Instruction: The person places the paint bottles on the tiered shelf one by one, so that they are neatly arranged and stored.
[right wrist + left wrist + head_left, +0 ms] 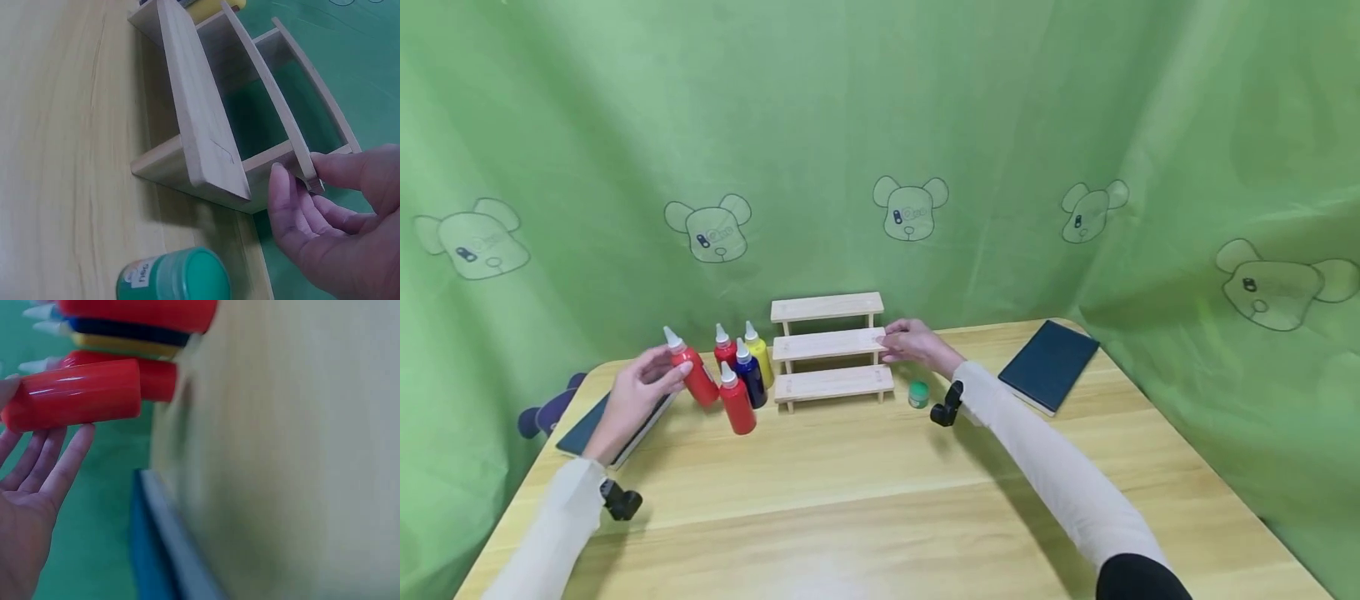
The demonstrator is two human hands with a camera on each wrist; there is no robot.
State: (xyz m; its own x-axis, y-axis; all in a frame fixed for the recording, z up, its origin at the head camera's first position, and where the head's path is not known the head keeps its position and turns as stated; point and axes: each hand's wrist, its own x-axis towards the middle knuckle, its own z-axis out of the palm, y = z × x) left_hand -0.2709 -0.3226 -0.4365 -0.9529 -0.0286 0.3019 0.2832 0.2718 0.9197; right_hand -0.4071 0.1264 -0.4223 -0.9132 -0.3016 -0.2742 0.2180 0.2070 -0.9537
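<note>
My left hand point(634, 393) grips a red squeeze bottle point(702, 385) with a white pointed cap, its thumb on one side and fingers on the other. The bottle leans and its base shows in the left wrist view. Beside it stand another red bottle point(739, 410), a blue bottle point(751, 379), a yellow bottle point(763, 363) and a further red bottle point(725, 350) partly hidden behind. With thumb and fingers, my right hand point(919, 344) pinches the right end of the middle step on a three-tier wooden stand point(831, 343).
A small green-lidded jar point(918, 395) sits right of the stand, below my right hand. Dark notebooks lie at both sides: one point(1049, 367) at the right, one point(583, 429) under my left hand. A green curtain point(820, 150) hangs behind the wooden table point(850, 517).
</note>
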